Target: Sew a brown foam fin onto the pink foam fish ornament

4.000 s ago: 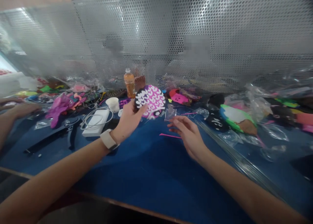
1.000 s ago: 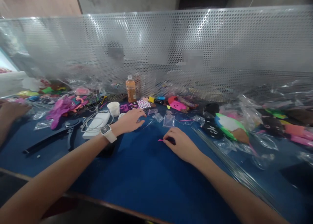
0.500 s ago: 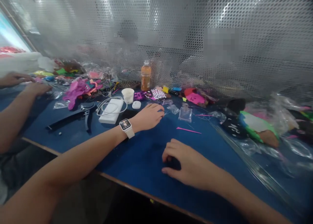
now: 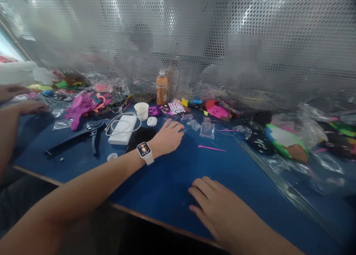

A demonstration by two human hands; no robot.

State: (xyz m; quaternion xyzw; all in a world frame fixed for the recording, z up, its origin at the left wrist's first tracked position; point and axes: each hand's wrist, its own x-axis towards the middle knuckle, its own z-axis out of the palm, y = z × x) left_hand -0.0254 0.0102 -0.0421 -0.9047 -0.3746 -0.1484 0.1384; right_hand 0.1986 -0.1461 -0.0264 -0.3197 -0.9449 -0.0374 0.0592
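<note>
My left hand [image 4: 169, 138], with a white-banded smartwatch [image 4: 145, 152] on its wrist, hovers over or rests on the blue table [image 4: 167, 184]. Its fingers are apart and loosely bent, close to small clear plastic pieces [image 4: 194, 124]; nothing shows in its grasp. Nearer the front edge, my right hand [image 4: 215, 207] lies palm down with fingers stretched over the tabletop. A thin pink stick [image 4: 211, 148] lies beyond it, below a small clear bag [image 4: 207, 130]. Behind my left wrist, a dark flat object [image 4: 140, 137] is partly hidden by the arm.
To the left are long-handled pliers [image 4: 93, 132], a white box with a cable [image 4: 124, 129], a white cup [image 4: 141, 110] and a round white case [image 4: 151, 121]. An orange drink bottle [image 4: 161, 88] stands behind. Plastic bags [image 4: 311, 125] crowd the right. Another person's hands [image 4: 30, 107] are far left.
My right hand has come nearer the front edge and its curled fingers have straightened. My left hand has barely shifted. A white round piece now shows beside my left forearm.
</note>
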